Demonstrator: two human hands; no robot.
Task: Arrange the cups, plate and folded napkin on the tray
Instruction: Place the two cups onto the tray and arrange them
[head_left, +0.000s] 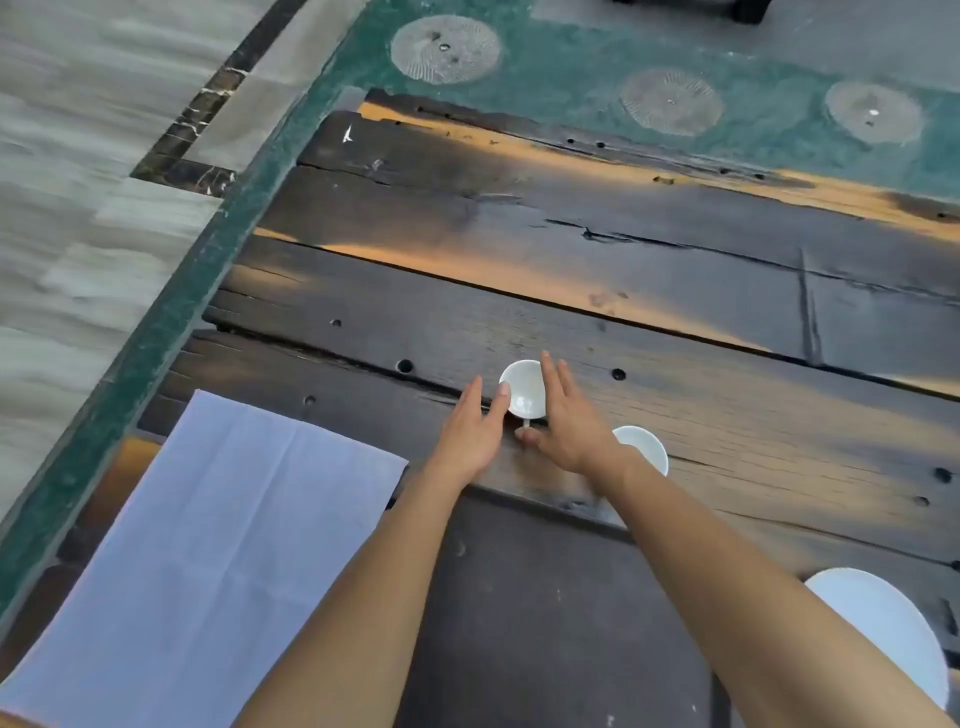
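A small white cup (525, 391) stands upright on the wooden table, just beyond the far edge of the dark brown tray (545, 623), its handle pointing toward me. My left hand (470, 439) lies flat to the cup's left, thumb tip touching the rim. My right hand (569, 426) flanks its right side, fingers stretched out, thumb by the handle. A second white cup (647, 447) sits to the right, partly hidden by my right wrist. A white plate (883, 623) lies at the lower right. A pale blue napkin (208, 545) lies spread open on the left.
The table (623, 249) is made of dark, cracked planks with holes and sunlit streaks. Beyond its far edge is a green floor (571, 73) with round patterned discs. Grey tiled floor lies to the left.
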